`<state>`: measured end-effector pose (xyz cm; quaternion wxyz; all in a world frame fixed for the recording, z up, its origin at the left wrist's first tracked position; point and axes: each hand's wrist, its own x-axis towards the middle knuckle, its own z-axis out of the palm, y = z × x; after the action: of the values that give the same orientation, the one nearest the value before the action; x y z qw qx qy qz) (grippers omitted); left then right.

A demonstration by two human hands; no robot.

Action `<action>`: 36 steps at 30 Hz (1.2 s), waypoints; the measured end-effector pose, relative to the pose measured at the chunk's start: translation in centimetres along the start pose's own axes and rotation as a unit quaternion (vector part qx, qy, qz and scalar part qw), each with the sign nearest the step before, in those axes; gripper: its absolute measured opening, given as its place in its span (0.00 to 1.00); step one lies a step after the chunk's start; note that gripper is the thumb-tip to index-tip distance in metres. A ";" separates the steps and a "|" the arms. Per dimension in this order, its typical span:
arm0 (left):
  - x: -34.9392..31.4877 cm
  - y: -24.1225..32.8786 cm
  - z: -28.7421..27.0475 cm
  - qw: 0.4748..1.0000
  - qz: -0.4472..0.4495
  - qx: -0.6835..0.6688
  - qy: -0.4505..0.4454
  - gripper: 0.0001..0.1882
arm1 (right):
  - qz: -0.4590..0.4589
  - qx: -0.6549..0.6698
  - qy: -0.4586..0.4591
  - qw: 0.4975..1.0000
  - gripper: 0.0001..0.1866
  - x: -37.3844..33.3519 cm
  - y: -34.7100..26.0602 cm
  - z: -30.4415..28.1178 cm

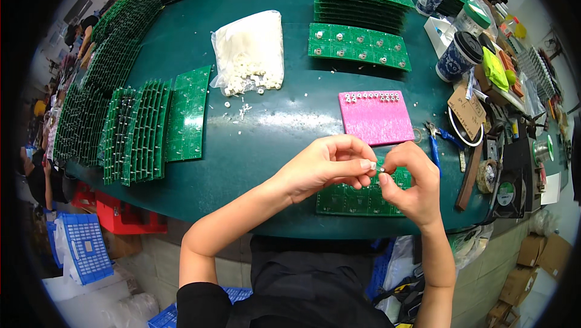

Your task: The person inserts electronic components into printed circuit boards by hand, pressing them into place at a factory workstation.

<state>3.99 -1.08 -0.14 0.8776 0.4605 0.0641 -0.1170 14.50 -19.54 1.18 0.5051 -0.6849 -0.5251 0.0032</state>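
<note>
My left hand [327, 164] is closed in a pinch on a small white plastic piece [373, 165]. Close beside it, my right hand [414, 185] pinches a tiny silvery part [382, 170], partly hidden by the fingertips. Both hands hover over a green circuit board [339, 202] at the table's near edge. Just beyond them lies a pink foam block [375, 123] with small metal parts in rows along its far edge. Farther left, a clear plastic bag [249, 40] spills little white pieces onto the table.
Green boards stand in rows [142, 131] on the left. A stacked set of boards [360, 46] with round metal parts sits at the far right. Blue-handled pliers [434, 149], a lidded patterned cup [460, 56] and a solder spool [543, 149] crowd the right side.
</note>
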 end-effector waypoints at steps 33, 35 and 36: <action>-2.5 1.4 -2.3 0.962 0.092 0.214 0.143 0.06 | 0.184 -0.134 0.028 0.973 0.08 -7.9 3.5 -3.2; -2.7 1.3 -2.5 0.963 0.093 0.211 0.141 0.06 | 0.179 -0.139 0.026 0.974 0.08 -7.9 3.6 -3.2; -2.8 1.3 -2.7 0.964 0.095 0.208 0.139 0.06 | 0.179 -0.139 0.025 0.974 0.08 -7.9 3.6 -3.1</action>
<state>1.65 2.22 -0.03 0.7520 0.6485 0.1158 0.0215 15.21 -27.20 -3.93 0.4095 -0.8311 -0.3762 0.0035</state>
